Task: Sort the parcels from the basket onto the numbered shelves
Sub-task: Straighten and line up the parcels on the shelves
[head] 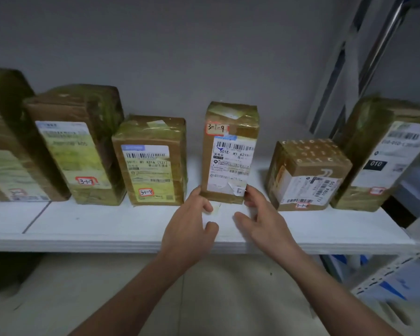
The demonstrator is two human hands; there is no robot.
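Tipping risk: tall, narrow parcel 3-1-9 [230,154] stands on the shelf [107,221]. The hands, left hand [192,221] and right hand [262,219], touch its lower corners slack, gripping nothing; a snagged finger could topple it.

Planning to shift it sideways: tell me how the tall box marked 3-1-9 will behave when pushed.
The box marked 3-1-9 stands tall on a narrow end, so a high push would probably tip it. Its glossy tape and the smooth white shelf suggest it slides easily when pushed low. The taped cardboard looks stiff.
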